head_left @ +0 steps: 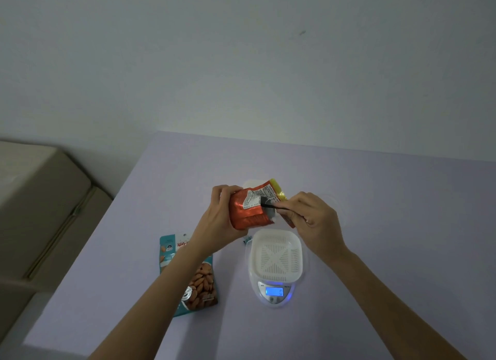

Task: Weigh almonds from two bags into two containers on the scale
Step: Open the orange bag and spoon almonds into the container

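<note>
My left hand [218, 217] grips an orange foil almond bag [249, 212] tipped on its side above the far edge of the scale. My right hand [314, 220] holds a thin black tool [271, 205], perhaps scissors, whose tip touches the bag's torn top near its yellow strip. Below sits a white scale [273, 292] with a lit blue display reading 0. A white slotted container [276, 257] rests on it with no almonds in it. A teal almond bag [188, 276] lies flat on the table to the left, partly under my left forearm.
The lilac table [389, 225] meets a pale wall at the back. A second white container [248, 184] peeks out behind the orange bag. A small teal scrap [247, 239] lies by the scale. Beige furniture [40, 212] stands to the left.
</note>
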